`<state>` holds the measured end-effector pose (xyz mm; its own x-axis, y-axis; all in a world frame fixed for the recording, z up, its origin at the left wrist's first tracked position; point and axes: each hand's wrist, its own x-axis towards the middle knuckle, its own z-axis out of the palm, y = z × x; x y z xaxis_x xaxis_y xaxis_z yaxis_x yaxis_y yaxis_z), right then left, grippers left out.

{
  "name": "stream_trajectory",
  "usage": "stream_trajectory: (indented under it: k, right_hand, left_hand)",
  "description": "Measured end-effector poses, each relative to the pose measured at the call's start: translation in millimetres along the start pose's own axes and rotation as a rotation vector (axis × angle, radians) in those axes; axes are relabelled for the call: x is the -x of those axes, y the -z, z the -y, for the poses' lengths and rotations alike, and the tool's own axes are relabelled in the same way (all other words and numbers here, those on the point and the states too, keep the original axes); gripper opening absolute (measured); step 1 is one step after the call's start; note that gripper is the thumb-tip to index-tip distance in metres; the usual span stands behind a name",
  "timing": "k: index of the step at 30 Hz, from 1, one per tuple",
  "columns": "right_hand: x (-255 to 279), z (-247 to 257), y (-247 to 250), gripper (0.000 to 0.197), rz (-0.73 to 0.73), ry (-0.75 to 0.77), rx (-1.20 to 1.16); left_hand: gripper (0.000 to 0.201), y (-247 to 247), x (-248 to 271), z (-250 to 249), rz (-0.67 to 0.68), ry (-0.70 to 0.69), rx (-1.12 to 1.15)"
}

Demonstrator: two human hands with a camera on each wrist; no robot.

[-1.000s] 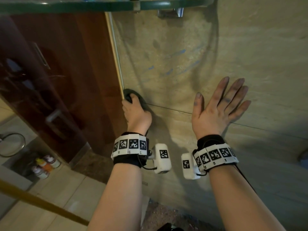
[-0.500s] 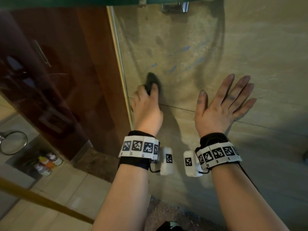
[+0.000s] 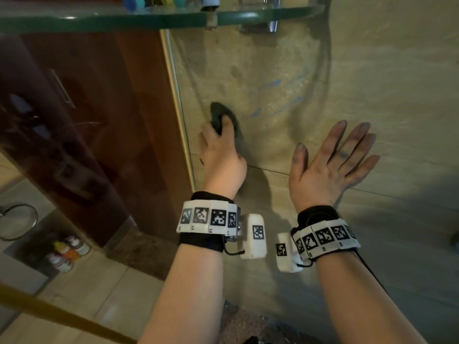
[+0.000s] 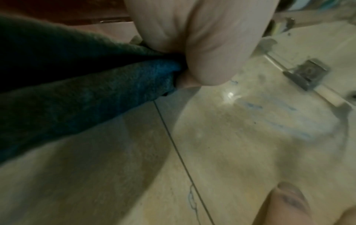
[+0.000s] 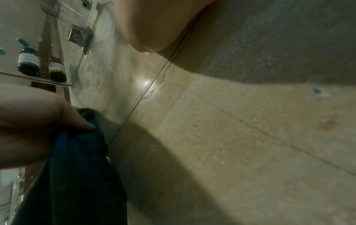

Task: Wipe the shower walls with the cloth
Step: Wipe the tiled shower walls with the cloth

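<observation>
My left hand [image 3: 218, 147] grips a dark blue-green cloth [image 3: 218, 115] and presses it against the beige stone shower wall [image 3: 372, 83], just right of the glass panel's edge. The cloth [image 4: 77, 94] bunches under my fingers in the left wrist view, and it [image 5: 77, 167] hangs dark below my left hand in the right wrist view. My right hand [image 3: 330, 160] lies flat on the wall with fingers spread, stained bluish. Faint blue streaks [image 3: 270, 84] mark the wall above the cloth.
A glass shelf [image 3: 248, 14] with bottles juts out above, held by a metal bracket [image 3: 258, 27]. A glass panel [image 3: 177, 108] and a brown wooden door [image 3: 87, 120] stand to the left. Small bottles [image 3: 67, 252] sit low on the left by the tiled floor.
My left hand has slid the cloth up and to the right along the wall, away from the glass edge. My right hand stays flat in the same spot.
</observation>
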<state>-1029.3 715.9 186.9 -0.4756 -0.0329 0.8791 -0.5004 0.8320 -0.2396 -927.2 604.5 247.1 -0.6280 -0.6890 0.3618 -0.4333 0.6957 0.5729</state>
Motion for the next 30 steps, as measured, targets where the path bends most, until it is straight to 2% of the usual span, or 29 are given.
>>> stream_trajectory:
  k: [2,4,6,9,13,17,23,30]
  right_hand:
    - [0,0,0,0.064,0.005,-0.005,-0.001]
    - [0,0,-1,0.064,0.007,-0.007,-0.005]
    - [0,0,0,0.064,0.007,-0.003,-0.003]
    - [0,-1,0,0.064,0.001,0.002,-0.001]
    - [0,1,0,0.064,0.007,0.001,0.001]
    - [0,1,0,0.065,0.008,0.001,-0.001]
    - [0,1,-1,0.065,0.011,-0.012,0.004]
    - [0,1,-1,0.065,0.022,-0.018,-0.008]
  left_hand:
    - [0.07,-4,4,-2,0.022,-0.073,-0.06]
    - [0.069,-6,6,1,0.018,-0.084,-0.077]
    - [0.068,-4,3,7,-0.012,-0.027,-0.052]
    - [0.069,3,-5,17,-0.029,0.145,0.077]
    - [0.067,7,-8,15,-0.014,0.218,0.244]
    - [0.068,7,-11,0,-0.044,0.077,0.317]
    - [0.063,4,-8,-1,-0.063,-0.133,0.144]
    - [0.059,-20,15,24,-0.03,-0.163,0.001]
